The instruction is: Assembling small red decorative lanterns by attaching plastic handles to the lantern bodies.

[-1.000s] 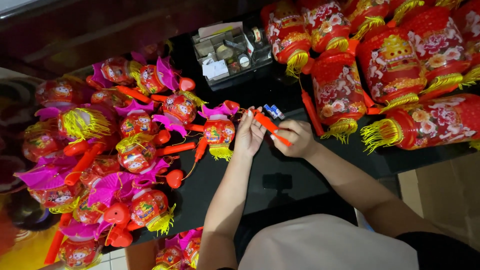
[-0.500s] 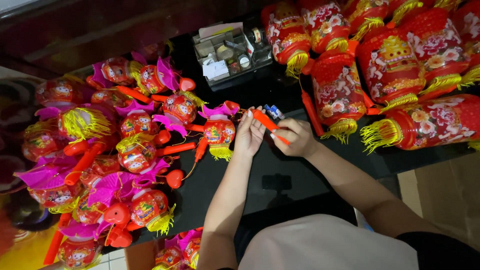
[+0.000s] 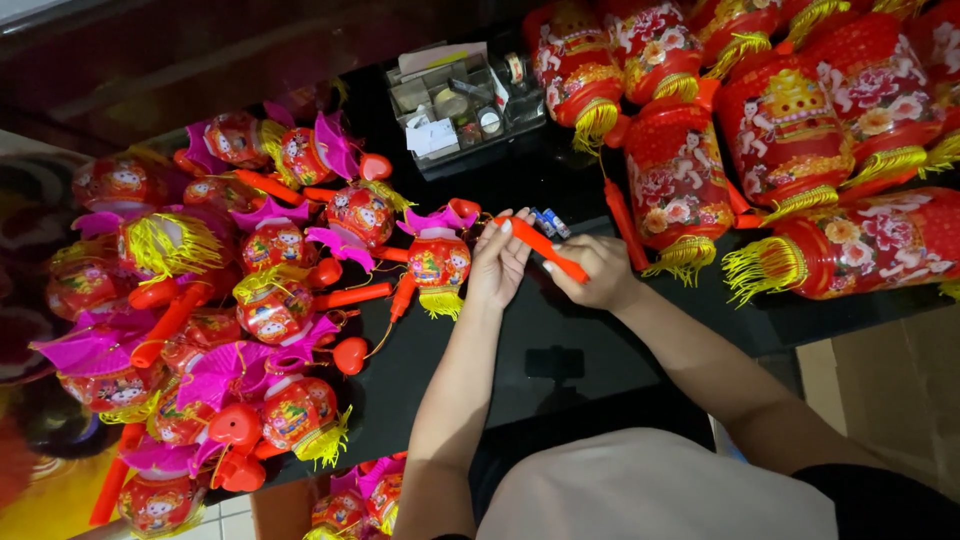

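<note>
The slim orange plastic handle stick [image 3: 545, 249] is above the glossy black counter [image 3: 560, 330], pinched at both ends: left hand [image 3: 500, 262] fingertips, right hand [image 3: 592, 272] closed grip. Risk: slipping would swing the attached small red lantern [image 3: 437, 262] into the neighbouring lantern pile [image 3: 210, 300].

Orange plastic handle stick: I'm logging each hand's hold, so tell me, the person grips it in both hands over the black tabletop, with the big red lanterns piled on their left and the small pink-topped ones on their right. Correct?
Not quite: the sides are swapped. The head view shows the big red lanterns on the person's right and the small pink-topped lanterns on their left. The rest holds: the left hand and right hand grip the orange plastic handle stick over the black tabletop.
</note>
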